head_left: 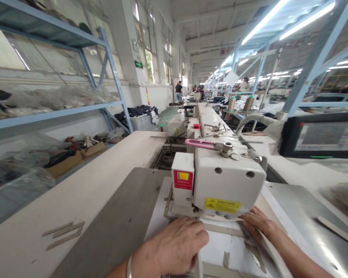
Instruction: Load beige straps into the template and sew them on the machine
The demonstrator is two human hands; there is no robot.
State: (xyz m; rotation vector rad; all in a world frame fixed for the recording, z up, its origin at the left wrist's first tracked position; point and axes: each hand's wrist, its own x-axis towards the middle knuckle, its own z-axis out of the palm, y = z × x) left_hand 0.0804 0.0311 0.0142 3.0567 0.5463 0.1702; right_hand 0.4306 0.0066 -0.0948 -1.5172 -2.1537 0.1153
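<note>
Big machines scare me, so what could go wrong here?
The left hand and right hand are close to the machine head, which has a caution label, so either might get pinched. The brownish strip between them could shift crooked. The pink tool lying on top might slide off.

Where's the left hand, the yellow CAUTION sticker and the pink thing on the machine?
Left hand (176,242), head view: back of the hand.
Yellow CAUTION sticker (222,205), head view: its middle.
Pink thing (201,144), head view: middle of its long body.

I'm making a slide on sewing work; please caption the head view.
Both hands near the yellow caution label on a white sewing machine, a pink tool lying atop it.
</note>
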